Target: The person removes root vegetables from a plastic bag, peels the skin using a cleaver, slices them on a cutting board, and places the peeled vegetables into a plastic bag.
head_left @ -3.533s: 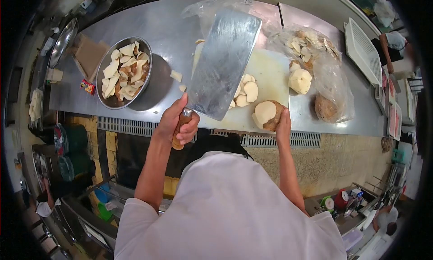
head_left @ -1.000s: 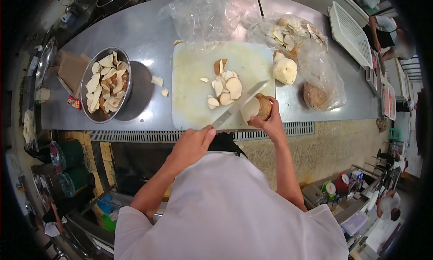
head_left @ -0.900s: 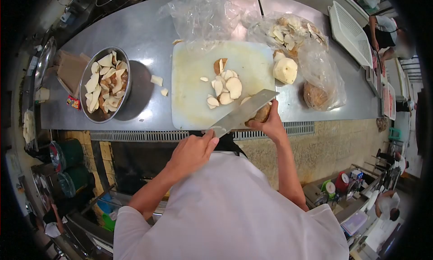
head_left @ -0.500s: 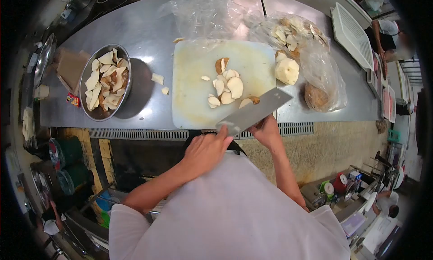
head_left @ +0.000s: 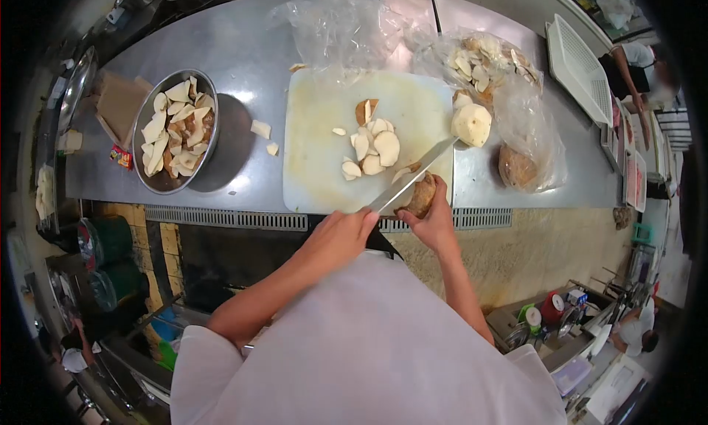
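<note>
Thumb and fingers of the right hand point(head_left: 434, 224) pinch the brown root point(head_left: 424, 194) at the near edge of the cutting board point(head_left: 317, 159), best kept clear of the slanting cleaver point(head_left: 414, 174) that the left hand point(head_left: 339, 233) grips.

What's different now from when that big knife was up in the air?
The left hand brought the cleaver down and to the right, over to the brown root. The root was turned: its pale peeled patch faced up before, now brown skin shows. Neither hand let go; the right hand still holds the root. The metal bowl and peeled root stayed put.
</note>
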